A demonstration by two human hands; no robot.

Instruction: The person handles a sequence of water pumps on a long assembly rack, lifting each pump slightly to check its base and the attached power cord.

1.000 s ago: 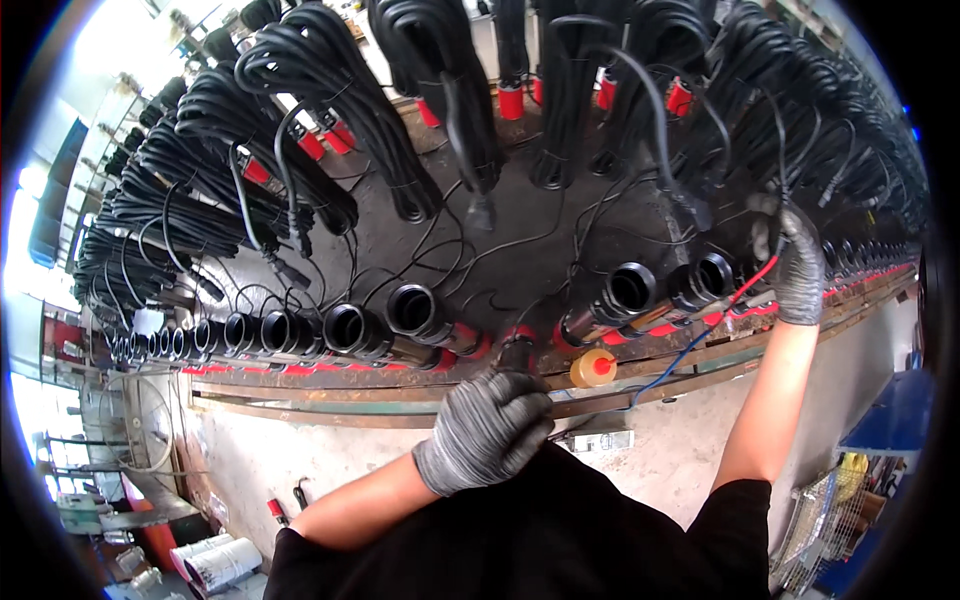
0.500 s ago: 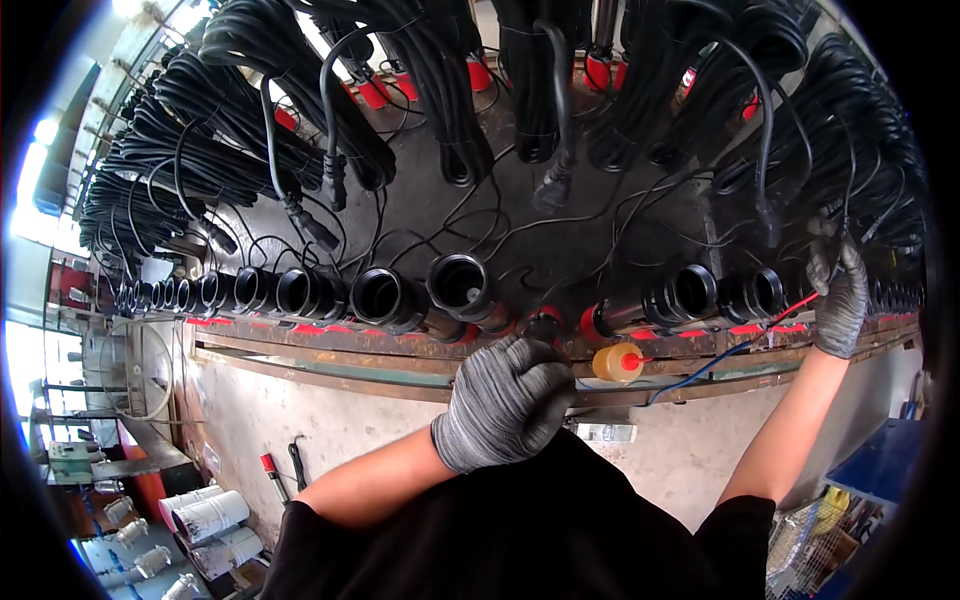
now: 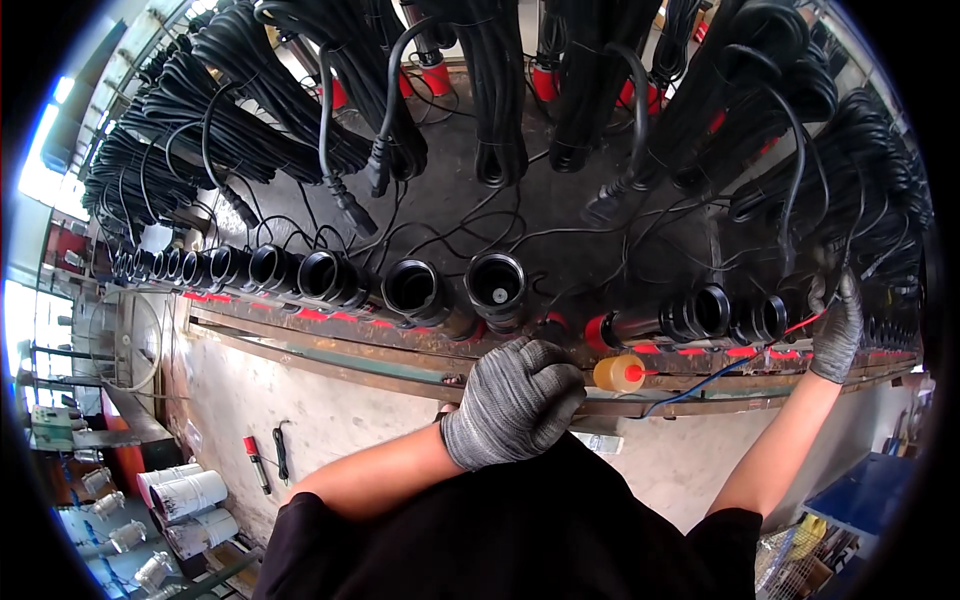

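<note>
My left hand (image 3: pixel 515 400), in a grey knit glove, is a closed fist just in front of the bench edge. Whatever it grips is hidden under the fingers. Nearest to it are an upright open black cylinder (image 3: pixel 497 285) and an amber bottle (image 3: pixel 617 373) with a red nozzle, lying on its side. My right hand (image 3: pixel 838 325), gloved alike, is raised at the far right among hanging black cables. Its fingers are closed around a thin red lead (image 3: pixel 803 325), which seems to join a blue cord (image 3: pixel 700 383) along the bench edge.
Bundled black cables (image 3: pixel 497 130) with plugs hang across the back. More open black cylinders (image 3: pixel 413 287) stand in a long row by the red-marked bench edge (image 3: pixel 300 345). White buckets (image 3: pixel 190 493) are at lower left, with a red-tipped tool (image 3: pixel 256 463) on the floor.
The whole view has shifted, so the cylinders and hanging cables appear farther right. Both hands keep nearly the same pose, the left fist and the right hand's grip on the red lead included.
</note>
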